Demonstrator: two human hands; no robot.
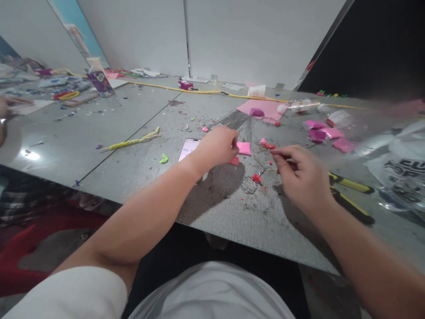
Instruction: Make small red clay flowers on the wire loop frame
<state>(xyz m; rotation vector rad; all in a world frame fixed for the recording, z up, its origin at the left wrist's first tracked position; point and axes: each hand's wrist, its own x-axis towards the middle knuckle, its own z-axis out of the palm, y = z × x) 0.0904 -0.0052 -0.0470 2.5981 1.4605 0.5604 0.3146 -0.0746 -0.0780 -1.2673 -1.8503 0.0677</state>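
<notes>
In the head view, your left hand (217, 146) sits at the centre of the frame, fingers curled down over the near end of a fan of thin wires (236, 120) that spreads up and to the right — whether it truly pinches a strand, you cannot tell from here. Just right of it lies a small pink square (244, 148), and a phone (188, 149) shows partly from under the wrist on the left.

Your right hand (300, 175), right of centre, has thumb and forefinger nipped together on what looks like a fine wire; the other fingers are loosely folded. Below and left of those fingertips a small wire coil with a red bit (252, 182) rests on the grey table (133, 173). More red bits (267, 144) lie above them. Yellow-handled pliers (352, 195) lie just beyond the right wrist — pink scraps (323, 133) are scattered in the upper right.
</notes>
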